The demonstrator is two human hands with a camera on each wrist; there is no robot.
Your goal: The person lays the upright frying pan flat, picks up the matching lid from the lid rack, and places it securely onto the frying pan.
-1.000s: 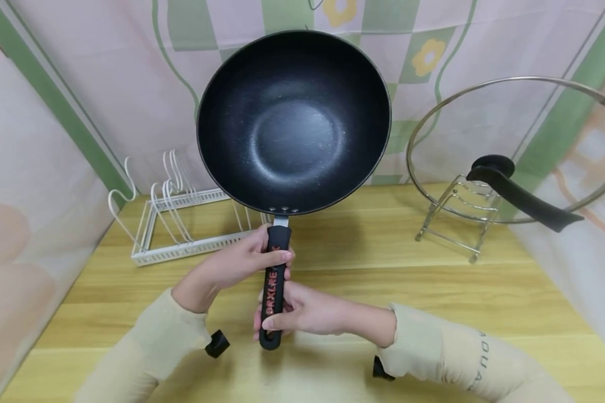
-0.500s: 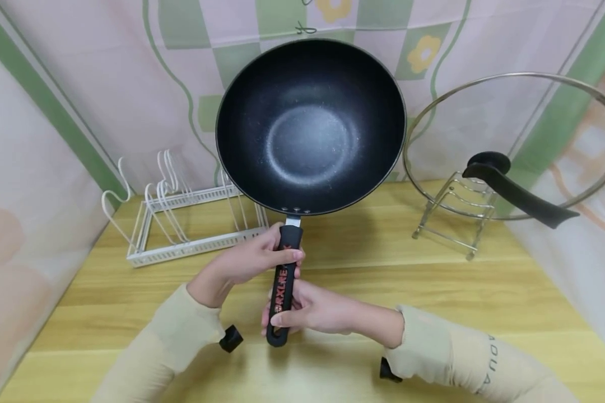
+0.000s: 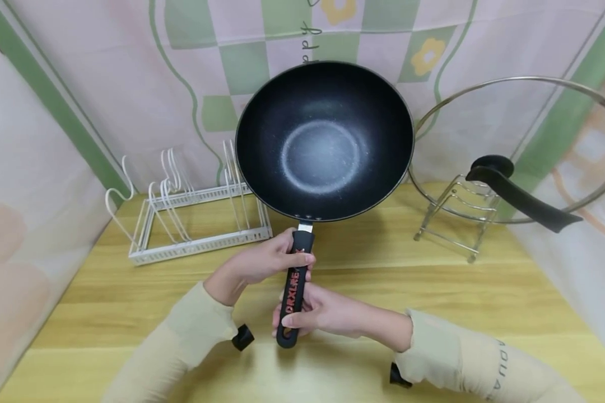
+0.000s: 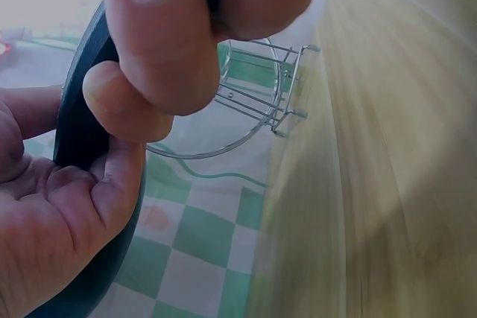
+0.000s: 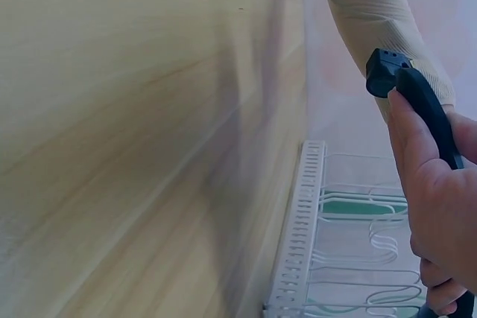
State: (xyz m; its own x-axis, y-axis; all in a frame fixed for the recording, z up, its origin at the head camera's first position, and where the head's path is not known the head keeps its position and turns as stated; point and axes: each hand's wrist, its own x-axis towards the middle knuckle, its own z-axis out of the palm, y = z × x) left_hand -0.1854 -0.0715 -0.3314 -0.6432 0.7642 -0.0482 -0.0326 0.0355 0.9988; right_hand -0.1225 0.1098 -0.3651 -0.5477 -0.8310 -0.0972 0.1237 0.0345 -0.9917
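A black wok [image 3: 327, 157] is held up over the table, its hollow inside facing the head camera. Its black handle [image 3: 293, 291] with red lettering points down toward the person. My left hand [image 3: 264, 257] grips the handle near the bowl, thumb across the top. Lower down, my right hand [image 3: 327, 310] grips the handle close to its holed end, thumb on the upper face. The left wrist view has curled fingers [image 4: 164, 42] round the dark handle. In the right wrist view the hand [image 5: 440, 191] wraps the handle, partly cut off by the frame edge.
At the left stands a white wire rack [image 3: 201, 240] with upright loops. A glass lid [image 3: 514, 78] with a black handle [image 3: 526, 196] leans in a small chrome stand [image 3: 451, 224] at the right. Printed cloth walls [image 3: 191, 61] enclose the wooden table [image 3: 413, 296].
Both hands still hold the handle. The wok has moved to the right and lower in the head view, uncovering more of the white rack and the back cloth.
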